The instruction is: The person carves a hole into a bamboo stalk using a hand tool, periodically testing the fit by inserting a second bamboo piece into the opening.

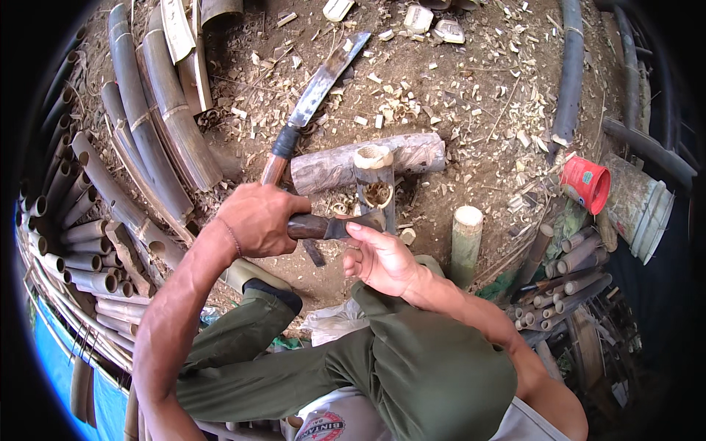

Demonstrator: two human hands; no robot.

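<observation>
My left hand (257, 219) is closed around the dark wooden handle of a short-bladed knife (312, 227), whose blade points right. At the blade's end, the thumb of my right hand (386, 263) lies against or just below the metal; its other fingers curl loosely with nothing between them. A machete (316, 99) with a wooden handle lies beyond my left hand, which hides the handle's end. Just past the knife blade, a cut bamboo section (375, 173) with a side opening full of shavings leans on a short log (331, 165).
A greenish bamboo piece (465, 246) stands at the right. Long bamboo poles (169, 110) lie at the left, beside stacked tubes (88, 253). A red bucket (586, 184) and a whitish bucket (640, 209) lie tipped at far right. Wood chips litter the dirt ground (471, 117).
</observation>
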